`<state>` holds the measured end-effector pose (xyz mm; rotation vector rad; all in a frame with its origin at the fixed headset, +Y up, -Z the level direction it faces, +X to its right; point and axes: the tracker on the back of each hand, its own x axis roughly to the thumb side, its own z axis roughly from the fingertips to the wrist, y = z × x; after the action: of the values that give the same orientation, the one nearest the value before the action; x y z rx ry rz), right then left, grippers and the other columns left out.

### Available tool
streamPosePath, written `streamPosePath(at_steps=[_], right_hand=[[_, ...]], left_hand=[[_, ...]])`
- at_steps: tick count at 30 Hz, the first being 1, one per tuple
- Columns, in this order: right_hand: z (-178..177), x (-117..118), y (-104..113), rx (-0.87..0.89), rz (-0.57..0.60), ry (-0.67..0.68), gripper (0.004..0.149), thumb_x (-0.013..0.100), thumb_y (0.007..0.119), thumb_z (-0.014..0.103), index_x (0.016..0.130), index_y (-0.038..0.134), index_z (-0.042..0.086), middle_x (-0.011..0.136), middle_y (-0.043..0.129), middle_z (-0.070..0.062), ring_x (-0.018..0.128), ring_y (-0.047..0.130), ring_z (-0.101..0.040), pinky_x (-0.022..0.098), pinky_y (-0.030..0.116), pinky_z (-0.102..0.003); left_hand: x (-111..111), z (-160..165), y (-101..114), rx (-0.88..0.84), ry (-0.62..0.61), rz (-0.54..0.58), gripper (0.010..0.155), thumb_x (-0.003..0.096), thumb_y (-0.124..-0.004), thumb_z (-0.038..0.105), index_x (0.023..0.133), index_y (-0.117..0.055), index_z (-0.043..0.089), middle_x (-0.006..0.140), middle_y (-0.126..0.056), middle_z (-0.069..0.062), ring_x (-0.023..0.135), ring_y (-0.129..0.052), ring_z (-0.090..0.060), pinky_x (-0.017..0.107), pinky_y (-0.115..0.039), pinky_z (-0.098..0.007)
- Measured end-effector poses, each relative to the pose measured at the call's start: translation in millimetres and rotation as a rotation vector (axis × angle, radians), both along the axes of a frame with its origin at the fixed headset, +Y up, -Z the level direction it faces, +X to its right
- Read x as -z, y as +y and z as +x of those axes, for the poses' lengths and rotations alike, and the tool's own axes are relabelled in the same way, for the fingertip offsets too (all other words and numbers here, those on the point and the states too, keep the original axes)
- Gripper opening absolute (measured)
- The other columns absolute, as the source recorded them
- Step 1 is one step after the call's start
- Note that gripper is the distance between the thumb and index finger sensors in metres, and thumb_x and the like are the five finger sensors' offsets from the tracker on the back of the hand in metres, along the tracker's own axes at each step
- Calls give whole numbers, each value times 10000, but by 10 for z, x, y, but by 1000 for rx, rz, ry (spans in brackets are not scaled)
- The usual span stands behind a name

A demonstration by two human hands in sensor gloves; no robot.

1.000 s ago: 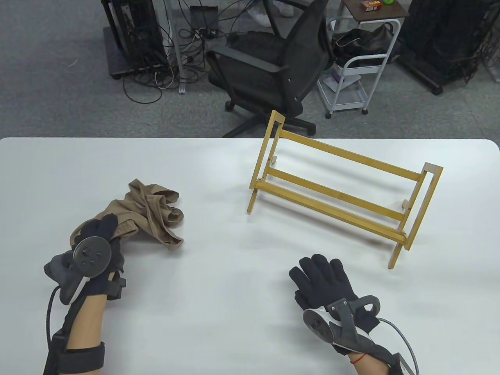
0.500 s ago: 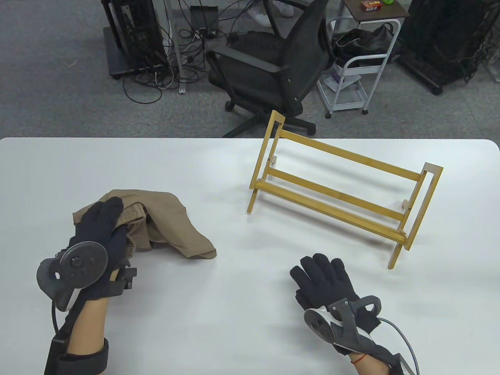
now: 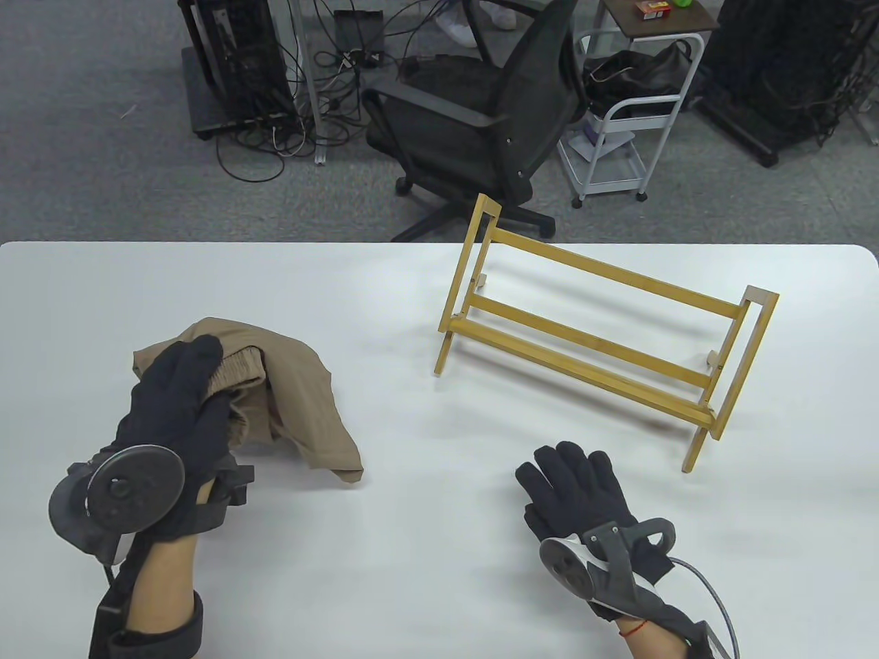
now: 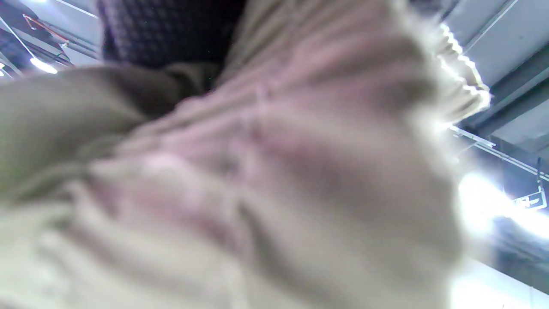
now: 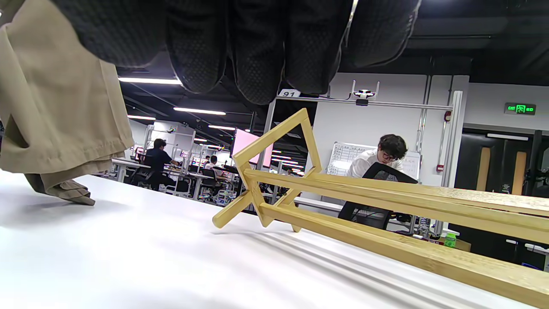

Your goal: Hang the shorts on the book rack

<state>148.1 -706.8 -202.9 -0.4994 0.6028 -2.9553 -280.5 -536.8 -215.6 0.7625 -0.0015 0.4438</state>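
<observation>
**Q:** Table first — what is the biggest thing there?

**A:** White table [image 3: 384,309], filling the near half of the overhead view. On its right half stands a bamboo book rack [image 3: 597,329], upright on its legs, with long rails running from far-left to near-right. Nothing hangs on it. In the right wrist view the rack [image 5: 386,201] fills the lower right, seen from table level.

**Q:** Where are the shorts?

**A:** Khaki shorts [image 3: 295,398] are on the left side of the table, well apart from the rack. They are bunched and lifted at the waistband, with one leg draping down so that its hem touches the table. The right wrist view shows the cloth [image 5: 55,120] hanging at far left, its lower edge resting on the tabletop. The left wrist view is filled by blurred ribbed fabric [image 4: 274,171], too close to read further.

**Q:** What are the hands doing?

**A:** The left hand [image 3: 175,405], in a black glove, grips the gathered waistband, fingers laid over the top of the bundle. The right hand [image 3: 580,498] rests on the table near the rack's near-right leg, fingers extended and loosely together, holding nothing. Its fingertips [image 5: 257,64] hang in from the top of the right wrist view.

**Q:** Anything beyond the table?

**A:** A black office chair [image 3: 481,117] and a white rolling cart [image 3: 632,130] stand on the grey floor past the far edge.
</observation>
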Motion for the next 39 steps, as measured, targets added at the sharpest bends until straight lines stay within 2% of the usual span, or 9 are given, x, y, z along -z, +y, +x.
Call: streamPosePath(at_steps=[6, 13, 39], right_hand=[[42, 4, 25, 10, 13, -15, 544, 449, 651, 568, 972, 650, 416, 1118, 671, 60, 1063, 665, -248, 790, 569, -486], [118, 16, 58, 31, 23, -36, 545, 449, 652, 567, 973, 650, 414, 1119, 670, 59, 1062, 665, -252, 789, 570, -487], [159, 25, 75, 47, 34, -49, 547, 450, 653, 568, 974, 650, 411, 1120, 669, 58, 1063, 666, -250, 787, 570, -489]], left_hand=[[-66, 112, 88, -25, -36, 36, 461, 434, -933, 221, 887, -860, 253, 854, -902, -187, 514, -1015, -412, 270, -928, -376], [-37, 310, 116, -35, -105, 26, 460, 437, -929, 232, 891, -858, 255, 859, -900, -184, 521, -1014, -410, 275, -928, -376], [-47, 949, 87, -42, -268, 3, 462, 441, -928, 235, 896, -854, 263, 868, -898, -174, 532, -1013, -405, 285, -928, -373]])
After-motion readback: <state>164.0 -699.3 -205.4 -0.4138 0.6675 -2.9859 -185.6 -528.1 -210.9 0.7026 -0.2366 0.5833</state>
